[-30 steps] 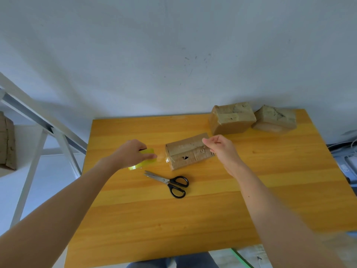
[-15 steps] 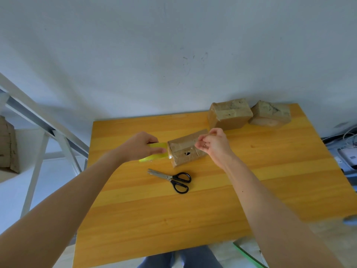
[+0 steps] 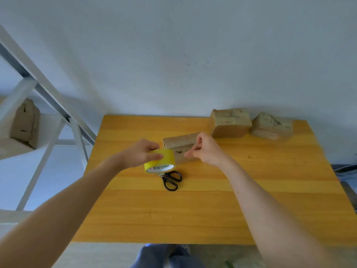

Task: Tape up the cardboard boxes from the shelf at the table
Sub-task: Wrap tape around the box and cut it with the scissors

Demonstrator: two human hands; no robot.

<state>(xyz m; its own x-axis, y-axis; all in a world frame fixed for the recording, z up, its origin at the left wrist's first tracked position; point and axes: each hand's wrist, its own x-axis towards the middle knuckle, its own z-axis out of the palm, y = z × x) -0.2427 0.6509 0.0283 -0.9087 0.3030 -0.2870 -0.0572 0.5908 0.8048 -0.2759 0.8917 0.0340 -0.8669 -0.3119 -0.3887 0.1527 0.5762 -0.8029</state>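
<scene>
A plain pale wall (image 3: 173, 45) fills the upper view, soft even light on it, a few faint dark scuff marks right of centre. Below sits an orange-yellow wooden table (image 3: 193, 213), its far edge against the wall. On the left a white metal shelf frame (image 3: 44, 88) slants across, pale floor (image 3: 11, 176) beneath it.

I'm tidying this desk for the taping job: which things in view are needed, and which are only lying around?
In use:
- yellow tape roll, gripped by the left hand
- cardboard box on the table, at the right hand
- scissors
- box on the shelf

Just lying about:
- two boxes at the far right, and, apparently already taped
</scene>
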